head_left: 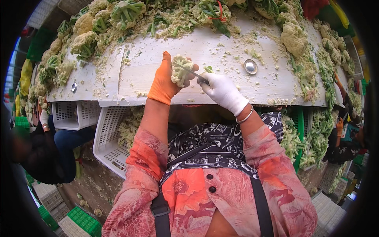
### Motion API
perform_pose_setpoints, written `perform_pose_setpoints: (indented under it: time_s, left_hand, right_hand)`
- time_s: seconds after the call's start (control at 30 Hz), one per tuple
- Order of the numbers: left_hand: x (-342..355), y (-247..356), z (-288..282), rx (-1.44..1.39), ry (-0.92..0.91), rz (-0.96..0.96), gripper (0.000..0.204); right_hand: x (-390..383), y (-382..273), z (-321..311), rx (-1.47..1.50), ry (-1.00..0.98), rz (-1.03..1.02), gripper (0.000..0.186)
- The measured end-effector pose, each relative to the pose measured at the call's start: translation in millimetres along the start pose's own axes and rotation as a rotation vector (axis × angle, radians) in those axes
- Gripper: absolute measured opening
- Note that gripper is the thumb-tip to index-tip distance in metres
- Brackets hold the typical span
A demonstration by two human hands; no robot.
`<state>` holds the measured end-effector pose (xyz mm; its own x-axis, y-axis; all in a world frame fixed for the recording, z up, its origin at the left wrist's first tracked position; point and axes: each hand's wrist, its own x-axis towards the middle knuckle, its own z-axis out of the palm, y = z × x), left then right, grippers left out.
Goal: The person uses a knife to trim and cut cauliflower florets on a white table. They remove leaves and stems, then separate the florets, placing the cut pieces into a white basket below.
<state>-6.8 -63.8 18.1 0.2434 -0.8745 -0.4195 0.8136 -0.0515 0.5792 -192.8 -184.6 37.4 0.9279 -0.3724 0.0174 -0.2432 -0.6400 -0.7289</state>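
Over the near edge of the pale worktable (225,59), my left hand (162,81) in an orange glove is closed around a cauliflower piece (180,70). Its bare fingertips show on the piece's right side. My right hand (227,93), in a white glove, grips a small knife (192,72) whose handle is mostly hidden in the fist. The blade points up and left and lies across the front of the cauliflower, apparently touching it; whether it cuts in is hard to tell. A small green leaf bit (208,69) is just beyond the right hand.
Cauliflower heads (127,15) and trimmings line the table's far side. A round metal dish (250,66) sits right of my hands. Below the edge are a white crate (108,136) with florets and, right, a green crate (301,138) beside leaves. Other people (47,146) sit at both sides.
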Motion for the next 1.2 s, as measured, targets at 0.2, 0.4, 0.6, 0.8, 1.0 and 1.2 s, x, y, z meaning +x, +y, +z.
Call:
perform_pose_setpoints:
  time_s: [0.2, 0.4, 0.6, 0.8, 1.0, 1.2]
  left_hand:
    - [-3.3, -2.3, 1.5, 0.050, 0.080, -0.014, 0.077]
    - [-12.7, -7.1, 14.1, 0.110, 0.230, 0.068, 0.070]
    - [-13.1, -11.4, 27.8, 0.074, 0.333, 0.055, 0.062]
    - [-22.5, -12.3, 38.6, -0.036, 0.229, 0.075, 0.053]
    - [-12.8, -11.5, 18.2, 0.003, 0.221, 0.160, 0.045]
    - [19.5, -19.9, 8.2, 0.718, 0.332, 0.424, 0.048]
  right_hand:
    - [-0.1, -0.8, 3.8, -0.124, -0.017, 0.005, 0.014]
    - [-1.2, -2.3, 17.4, -0.187, 0.016, 0.032, 0.017]
    - [0.2, -3.5, 21.4, -0.187, -0.077, 0.081, 0.023]
    - [-1.3, -33.3, -5.3, 0.536, -0.377, 0.461, 0.023]
    - [-4.3, -27.9, -8.4, 0.528, -0.196, 0.360, 0.025]
    - [1.4, 3.0, -62.1, 0.917, 0.453, 0.455, 0.022]
